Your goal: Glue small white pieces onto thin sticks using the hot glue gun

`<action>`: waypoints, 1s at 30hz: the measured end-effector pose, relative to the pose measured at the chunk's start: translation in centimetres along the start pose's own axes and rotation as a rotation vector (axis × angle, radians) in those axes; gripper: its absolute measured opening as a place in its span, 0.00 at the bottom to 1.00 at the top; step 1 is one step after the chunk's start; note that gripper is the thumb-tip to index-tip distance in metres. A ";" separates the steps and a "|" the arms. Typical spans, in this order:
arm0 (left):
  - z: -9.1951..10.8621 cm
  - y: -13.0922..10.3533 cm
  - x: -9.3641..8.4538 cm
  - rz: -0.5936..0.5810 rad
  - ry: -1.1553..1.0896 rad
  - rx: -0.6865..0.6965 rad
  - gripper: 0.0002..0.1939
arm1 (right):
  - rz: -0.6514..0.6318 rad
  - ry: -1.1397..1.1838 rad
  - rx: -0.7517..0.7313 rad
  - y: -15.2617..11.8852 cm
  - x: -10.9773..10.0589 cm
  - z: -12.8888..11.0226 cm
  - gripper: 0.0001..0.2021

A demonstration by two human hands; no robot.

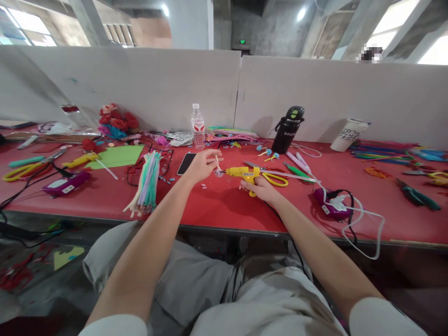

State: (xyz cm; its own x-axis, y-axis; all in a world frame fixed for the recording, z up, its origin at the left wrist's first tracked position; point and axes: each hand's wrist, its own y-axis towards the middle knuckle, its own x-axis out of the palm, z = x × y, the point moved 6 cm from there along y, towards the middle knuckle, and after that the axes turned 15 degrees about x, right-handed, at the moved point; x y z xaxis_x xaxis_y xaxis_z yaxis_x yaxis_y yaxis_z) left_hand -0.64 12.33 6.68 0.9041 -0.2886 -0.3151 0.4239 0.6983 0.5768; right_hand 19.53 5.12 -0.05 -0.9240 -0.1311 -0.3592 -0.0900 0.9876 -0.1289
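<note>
My right hand (pixel 261 187) is closed round the handle of a yellow glue gun (pixel 245 173), whose nozzle points left. A long clear glue stick (pixel 290 175) sticks out of its back end. At the nozzle, my left hand (pixel 205 164) pinches a small pale pipe cleaner piece (pixel 217 163) between its fingertips. The lower end of this piece is close to the nozzle; whether they touch I cannot tell. Beneath the left wrist lies a phone (pixel 186 163), partly covered. Yellow-handled scissors (pixel 275 179) rest just behind my right hand.
A bundle of pastel pipe cleaners (pixel 149 182) lies at left. Behind stand a water bottle (pixel 198 128), a black flask (pixel 287 133) and a tilted white cup (pixel 348 135). Purple power strips (pixel 332 205) with trailing cables sit on both sides. A second glue gun (pixel 80 160) lies left.
</note>
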 end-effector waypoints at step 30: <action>1.5 0.7 -4.5 0.178 0.066 0.018 0.15 | -0.139 -0.509 -0.445 -4.3 9.6 -6.2 0.07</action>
State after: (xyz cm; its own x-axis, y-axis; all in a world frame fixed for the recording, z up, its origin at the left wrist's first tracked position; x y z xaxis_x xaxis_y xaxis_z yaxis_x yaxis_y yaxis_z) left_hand -4.28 13.11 9.65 0.9596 -0.1181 -0.2553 0.2594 0.7224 0.6410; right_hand 8.79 0.13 2.76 -0.6129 -0.1760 -0.7703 -0.4398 0.8859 0.1474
